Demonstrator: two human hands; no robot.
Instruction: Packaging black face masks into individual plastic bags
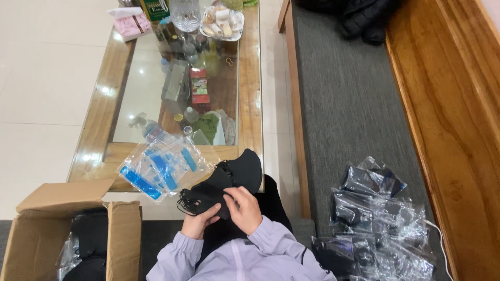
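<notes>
Stack of black face masks point(224, 182) sits in the person's lap area, held over the near edge of the worktop point(250, 78). Left hand point(198, 222) grips the stack from below, fingers curled under the lower masks and the ear loops. Right hand point(245, 208) lies on top, fingers bent, pinching the edge of the top mask as if separating or counting one off. Both hands are closed on the masks, neither free.

Just left of the stack, on the worktop corner, lies a fanned pile of empty clear pouches with blue strips point(161, 169), flat, unfilled, touching or nearly touching the masks. On the grey bench cushion point(344, 104) to the person's right sits a heap of clear bags with black masks inside point(375, 218), so a good batch looks already packed. Open cardboard box point(67, 234) at lower left on the floor holds more dark material in plastic, contents hard to tell exactly.

Judgement: mid-run. Several packs done, a number of empty pouches left, the masks in hand not yet in a pouch.

Far end of the worktop: tissue box, glass jug, plate of snacks, bottles under the glass top. Dark jacket point(359, 18) on the bench top end.
</notes>
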